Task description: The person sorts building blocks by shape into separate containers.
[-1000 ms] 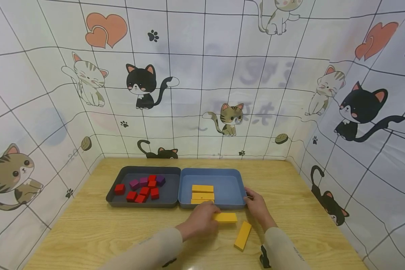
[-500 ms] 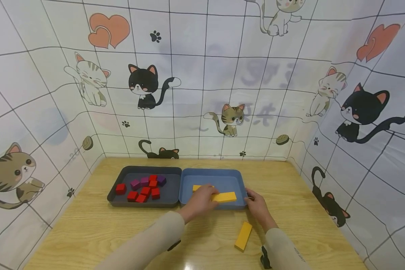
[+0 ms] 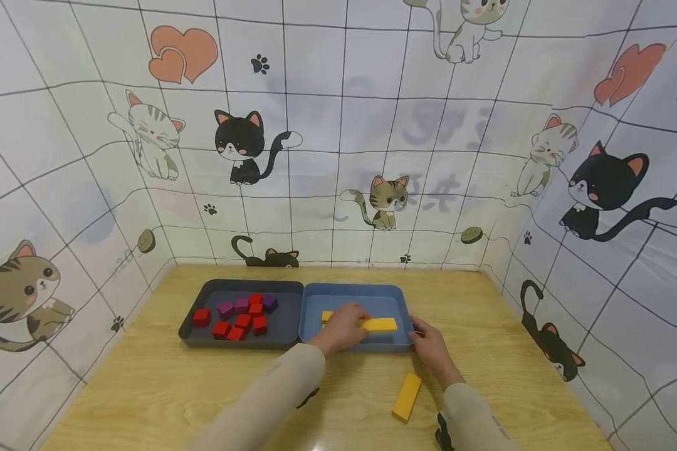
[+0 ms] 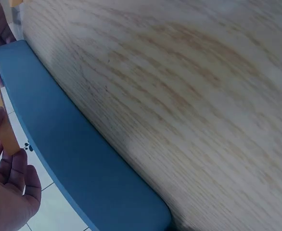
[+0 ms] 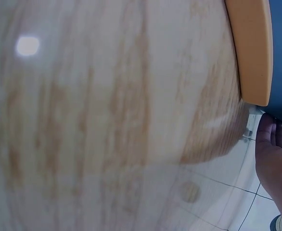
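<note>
My left hand is over the blue tray and pinches a yellow block by its left end; the block lies lengthwise left to right. In the left wrist view that block sits between thumb and fingers, just beyond the tray's wall. Another yellow block shows in the tray, mostly covered by my hand. My right hand grips the tray's right rim. One loose yellow block lies on the table in front of the tray, tilted, and looms large in the right wrist view.
A dark grey tray stands against the blue tray's left side, holding several red cubes and purple cubes. The wooden table ends at cat-print sheets at the back and sides.
My left hand has carried the yellow block from in front of the blue tray up over its front wall and into the tray. The right hand has stayed at the right rim.
</note>
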Available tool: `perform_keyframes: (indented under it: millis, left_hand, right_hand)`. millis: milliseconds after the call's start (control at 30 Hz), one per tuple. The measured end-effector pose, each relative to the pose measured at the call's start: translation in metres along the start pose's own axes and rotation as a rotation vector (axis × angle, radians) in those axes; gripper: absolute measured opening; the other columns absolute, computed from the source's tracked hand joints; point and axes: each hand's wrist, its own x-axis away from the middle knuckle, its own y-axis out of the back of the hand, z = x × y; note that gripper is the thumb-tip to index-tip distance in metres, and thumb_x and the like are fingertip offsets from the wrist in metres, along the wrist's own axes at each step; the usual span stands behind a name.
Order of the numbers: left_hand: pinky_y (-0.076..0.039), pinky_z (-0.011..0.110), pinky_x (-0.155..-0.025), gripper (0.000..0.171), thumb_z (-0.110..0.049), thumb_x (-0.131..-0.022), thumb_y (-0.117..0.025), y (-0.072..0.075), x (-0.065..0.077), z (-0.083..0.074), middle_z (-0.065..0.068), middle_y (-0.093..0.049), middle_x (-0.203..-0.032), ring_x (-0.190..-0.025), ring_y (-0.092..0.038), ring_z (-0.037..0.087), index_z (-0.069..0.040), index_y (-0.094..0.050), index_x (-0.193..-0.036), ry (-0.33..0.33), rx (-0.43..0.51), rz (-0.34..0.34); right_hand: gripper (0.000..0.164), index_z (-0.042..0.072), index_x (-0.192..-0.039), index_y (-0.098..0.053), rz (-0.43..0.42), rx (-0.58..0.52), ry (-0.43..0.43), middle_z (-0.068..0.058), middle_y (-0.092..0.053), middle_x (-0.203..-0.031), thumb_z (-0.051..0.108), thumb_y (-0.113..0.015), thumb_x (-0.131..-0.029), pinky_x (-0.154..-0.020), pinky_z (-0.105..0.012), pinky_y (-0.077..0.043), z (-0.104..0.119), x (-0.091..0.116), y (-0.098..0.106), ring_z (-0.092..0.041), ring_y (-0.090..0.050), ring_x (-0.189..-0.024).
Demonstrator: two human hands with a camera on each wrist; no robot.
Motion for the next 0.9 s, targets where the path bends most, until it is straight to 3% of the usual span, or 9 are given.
perform_keyframes:
  millis: [300,500,900]
  left_hand:
    - [-0.05,0.034,-0.088,0.029,-0.013,-0.087,-0.071,-0.014,-0.001,0.001,0.002,-0.061,-0.108,-0.101,-0.057,0.019,-0.008,-0.071,-0.116,0.023,-0.055,0.025]
    - [-0.05,0.033,-0.088,0.034,-0.018,-0.09,-0.072,-0.021,-0.002,0.001,0.002,-0.061,-0.112,-0.103,-0.058,0.018,-0.008,-0.069,-0.122,0.019,-0.062,0.065]
    - [-0.051,0.038,-0.089,0.04,-0.021,-0.094,-0.069,-0.014,-0.002,-0.006,0.008,-0.062,-0.121,-0.107,-0.061,0.021,-0.007,-0.063,-0.131,0.005,-0.027,0.047]
  right_hand:
    - [0.045,-0.012,-0.143,-0.042,-0.01,-0.035,0.007,-0.033,-0.047,-0.14,-0.005,-0.047,-0.099,-0.104,-0.055,-0.039,-0.003,0.004,-0.005,-0.046,-0.048,-0.126]
    - [0.045,-0.011,-0.144,-0.041,-0.002,-0.035,-0.001,-0.032,-0.046,-0.142,-0.003,-0.047,-0.1,-0.105,-0.055,-0.038,-0.003,0.004,-0.006,-0.046,-0.046,-0.129]
    - [0.047,-0.01,-0.146,-0.038,0.014,-0.039,-0.005,-0.032,-0.041,-0.146,-0.002,-0.047,-0.101,-0.105,-0.055,-0.038,0.001,0.003,0.001,-0.046,-0.043,-0.131]
